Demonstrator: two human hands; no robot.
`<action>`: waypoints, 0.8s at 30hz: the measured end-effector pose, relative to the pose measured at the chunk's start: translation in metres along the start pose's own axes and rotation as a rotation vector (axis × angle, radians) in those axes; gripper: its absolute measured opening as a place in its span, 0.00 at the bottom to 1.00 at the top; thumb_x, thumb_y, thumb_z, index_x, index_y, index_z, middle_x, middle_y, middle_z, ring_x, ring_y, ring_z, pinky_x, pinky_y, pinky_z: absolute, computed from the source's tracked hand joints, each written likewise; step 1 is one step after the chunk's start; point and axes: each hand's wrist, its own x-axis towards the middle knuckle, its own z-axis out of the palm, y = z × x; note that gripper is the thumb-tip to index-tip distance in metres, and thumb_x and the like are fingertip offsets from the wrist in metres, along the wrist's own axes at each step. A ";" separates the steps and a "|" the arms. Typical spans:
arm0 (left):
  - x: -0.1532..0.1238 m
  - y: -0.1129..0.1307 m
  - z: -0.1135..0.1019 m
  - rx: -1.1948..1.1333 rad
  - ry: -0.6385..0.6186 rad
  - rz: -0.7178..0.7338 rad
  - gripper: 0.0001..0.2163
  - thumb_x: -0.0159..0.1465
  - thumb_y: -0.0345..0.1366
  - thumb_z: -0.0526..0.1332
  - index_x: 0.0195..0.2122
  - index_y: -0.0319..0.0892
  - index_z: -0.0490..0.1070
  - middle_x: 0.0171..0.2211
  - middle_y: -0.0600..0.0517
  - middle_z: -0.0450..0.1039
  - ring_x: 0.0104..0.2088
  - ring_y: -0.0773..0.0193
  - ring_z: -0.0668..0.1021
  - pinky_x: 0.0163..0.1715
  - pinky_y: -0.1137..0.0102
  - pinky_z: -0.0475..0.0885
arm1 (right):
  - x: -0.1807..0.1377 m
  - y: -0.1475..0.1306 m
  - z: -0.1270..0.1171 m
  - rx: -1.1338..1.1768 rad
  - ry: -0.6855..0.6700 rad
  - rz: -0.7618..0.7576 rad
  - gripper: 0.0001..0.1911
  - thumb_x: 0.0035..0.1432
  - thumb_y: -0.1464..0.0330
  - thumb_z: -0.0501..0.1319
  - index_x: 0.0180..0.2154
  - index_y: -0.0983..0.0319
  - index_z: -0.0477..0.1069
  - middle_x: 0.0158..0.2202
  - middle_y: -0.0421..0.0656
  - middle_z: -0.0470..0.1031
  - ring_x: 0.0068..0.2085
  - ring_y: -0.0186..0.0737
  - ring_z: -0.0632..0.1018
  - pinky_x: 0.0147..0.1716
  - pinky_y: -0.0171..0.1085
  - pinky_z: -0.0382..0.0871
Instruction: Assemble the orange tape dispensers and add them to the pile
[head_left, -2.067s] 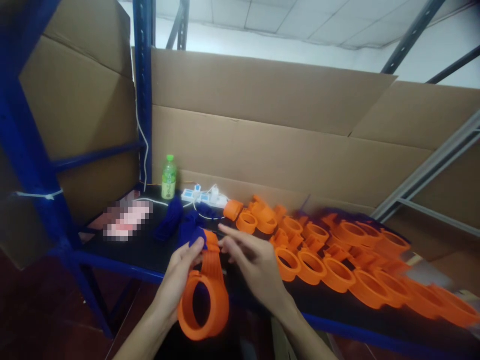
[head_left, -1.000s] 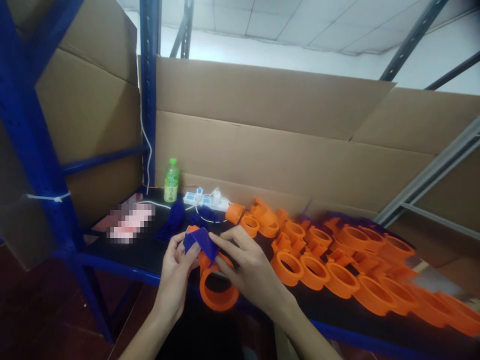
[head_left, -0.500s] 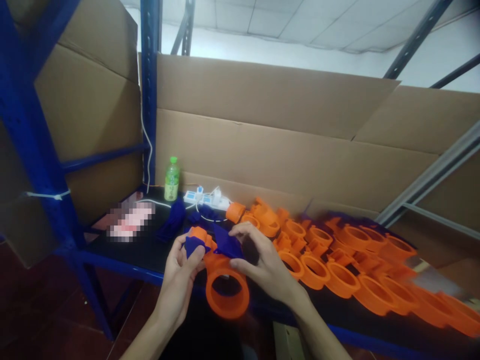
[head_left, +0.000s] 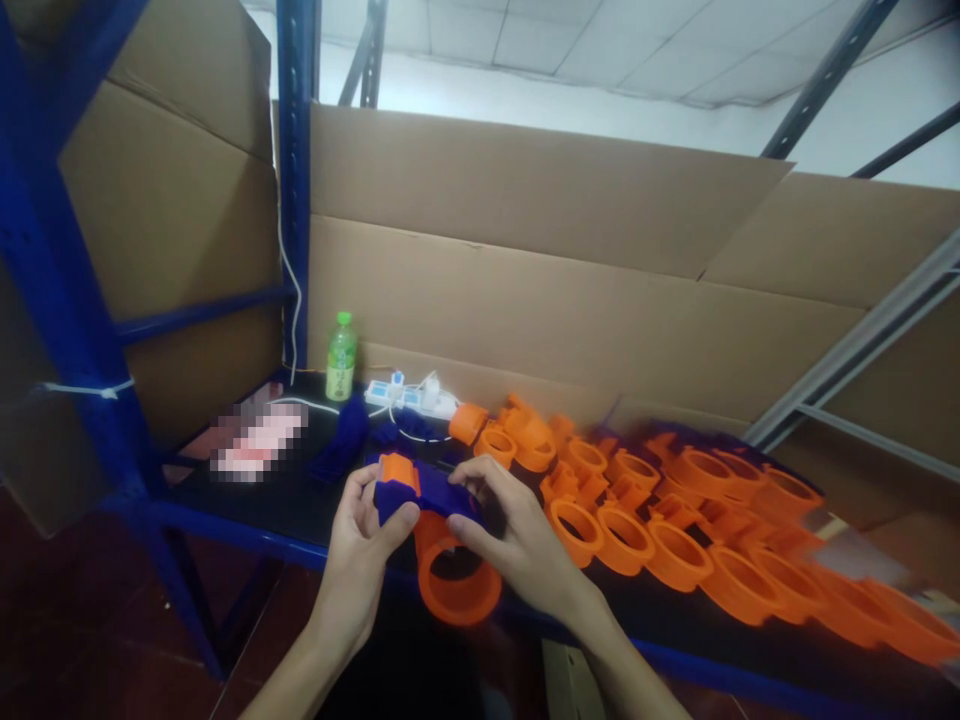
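- Your left hand (head_left: 360, 545) grips the orange ring part (head_left: 457, 580) by its handle, just above the shelf edge (head_left: 225, 528).
- Your right hand (head_left: 517, 540) pinches the blue strap (head_left: 427, 495) across that handle, keeping it taut.
- More orange rings (head_left: 675, 520) lie near, on your right.

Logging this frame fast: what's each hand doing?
Left hand: closed on the blue piece.
Right hand: closed on the same blue piece and orange ring part.
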 end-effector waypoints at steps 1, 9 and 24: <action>0.000 0.002 0.001 0.012 -0.016 -0.009 0.24 0.54 0.37 0.73 0.49 0.48 0.66 0.50 0.49 0.75 0.54 0.54 0.75 0.55 0.60 0.66 | 0.000 0.000 0.001 0.022 -0.010 0.018 0.14 0.62 0.59 0.62 0.45 0.58 0.65 0.39 0.41 0.67 0.40 0.38 0.68 0.42 0.37 0.64; -0.008 0.015 0.008 0.015 -0.136 -0.023 0.28 0.48 0.32 0.74 0.50 0.47 0.67 0.49 0.48 0.74 0.52 0.52 0.74 0.50 0.65 0.68 | -0.002 0.007 0.011 0.445 0.026 0.159 0.15 0.61 0.56 0.61 0.36 0.60 0.62 0.32 0.38 0.62 0.33 0.33 0.64 0.32 0.33 0.60; -0.013 0.011 0.000 -0.040 -0.232 -0.009 0.34 0.42 0.33 0.76 0.52 0.48 0.69 0.47 0.46 0.75 0.46 0.51 0.76 0.42 0.66 0.71 | -0.007 0.002 0.028 1.043 -0.035 0.389 0.16 0.52 0.62 0.70 0.34 0.60 0.65 0.31 0.37 0.64 0.31 0.32 0.64 0.30 0.30 0.59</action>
